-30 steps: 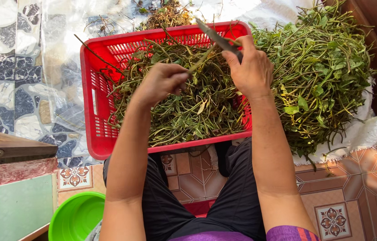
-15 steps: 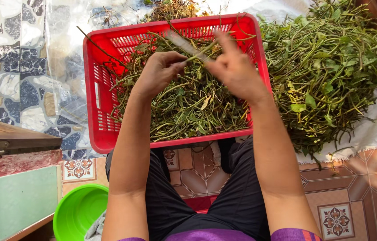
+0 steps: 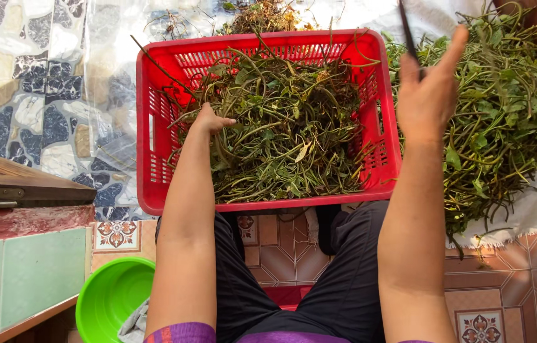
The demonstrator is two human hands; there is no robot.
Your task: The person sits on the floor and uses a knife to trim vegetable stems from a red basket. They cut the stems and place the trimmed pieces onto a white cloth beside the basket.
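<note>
The left hand (image 3: 210, 121) was curled narrow, its fingers buried among the tangled green stems and leaves (image 3: 281, 127) that filled the red slotted plastic crate (image 3: 154, 140); it seemed to pinch a stem, though the grip was partly hidden. The right hand (image 3: 430, 95) was raised beside the crate's right wall, fingers closed around a thin dark blade-like tool (image 3: 408, 35) that pointed up and away, the index finger stretched out straight. Under and beyond that hand lay a large loose heap of fresher green leafy vines (image 3: 503, 114), spread on a white cloth (image 3: 535, 209) just beside the crate. The crate sat on the patterned tile floor (image 3: 503, 286) in front of the person's knees. A bright green plastic bowl (image 3: 113, 295) stood near the left elbow, next to a low tiled ledge (image 3: 20, 273).
</note>
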